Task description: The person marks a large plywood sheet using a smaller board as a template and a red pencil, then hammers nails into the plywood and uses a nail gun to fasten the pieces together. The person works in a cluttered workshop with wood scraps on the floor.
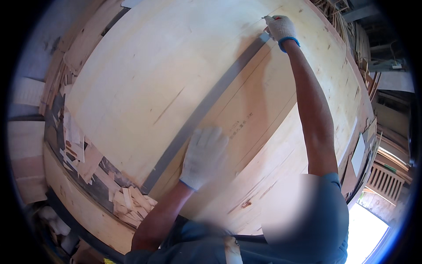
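Note:
A large sheet of pale plywood (145,75) lies in front of me. Across it, on the diagonal, runs a long grey straightedge (211,97), with a browner board strip (259,105) bearing thin drawn lines along its right side. My left hand (204,154), in a white knitted glove, lies with fingers stretched out on the strip beside the straightedge's near part; it is slightly blurred. At the far end, my gloved right hand (281,27) is closed around a slim pointed tool (265,18), whose tip shows at the fingers. A small red spot shows there; the tool's exact kind is unclear.
Wood offcuts (129,204) and splinters are piled along the sheet's lower left edge. Stacked timber (360,48) stands at the right, above a slatted wooden piece (386,178). Bright light enters through an opening (367,233) at the lower right.

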`<control>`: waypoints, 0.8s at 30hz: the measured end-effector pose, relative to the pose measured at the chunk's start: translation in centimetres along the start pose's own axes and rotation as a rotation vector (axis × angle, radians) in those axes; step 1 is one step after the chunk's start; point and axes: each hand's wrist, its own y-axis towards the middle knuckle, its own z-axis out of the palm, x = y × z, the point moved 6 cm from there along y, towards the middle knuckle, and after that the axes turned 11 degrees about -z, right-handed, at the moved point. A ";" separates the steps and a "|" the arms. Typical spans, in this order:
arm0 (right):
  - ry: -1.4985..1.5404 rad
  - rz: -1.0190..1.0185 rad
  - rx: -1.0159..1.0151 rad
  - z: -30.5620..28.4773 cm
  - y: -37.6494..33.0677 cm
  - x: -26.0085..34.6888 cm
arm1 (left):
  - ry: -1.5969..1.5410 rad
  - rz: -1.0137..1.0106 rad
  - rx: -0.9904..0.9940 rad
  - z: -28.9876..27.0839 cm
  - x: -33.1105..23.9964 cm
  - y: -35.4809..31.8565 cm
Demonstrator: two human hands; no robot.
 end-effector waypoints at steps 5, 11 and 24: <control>-0.039 0.029 0.061 0.7 0.7 -0.5 | -0.027 0.005 -0.032 -0.3 0.2 -0.3; -0.453 -0.267 0.006 2.5 2.1 0.7 | -0.048 0.052 -0.160 -0.2 0.4 -1.1; -0.015 -0.406 0.665 10.5 -34.2 28.2 | -1.520 -0.286 -0.090 3.2 2.5 -1.9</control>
